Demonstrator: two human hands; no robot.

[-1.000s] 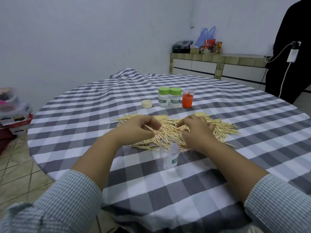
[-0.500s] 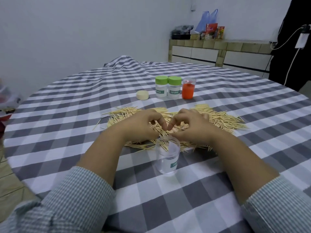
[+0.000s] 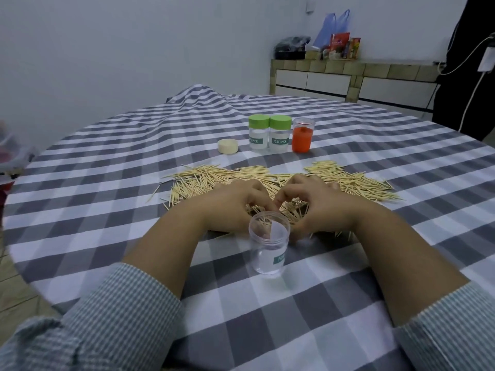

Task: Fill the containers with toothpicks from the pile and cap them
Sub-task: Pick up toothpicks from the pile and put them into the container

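In the head view, my left hand (image 3: 235, 202) and right hand (image 3: 321, 204) are drawing closer together at frame centre, each grip curling around toothpicks (image 3: 356, 180) on the desk (image 3: 80, 167); gathering is progressing. One open container (image 3: 269, 246) below, two capped containers (image 3: 269, 133), one orange (image 3: 302, 135), one loose cap (image 3: 227, 146).
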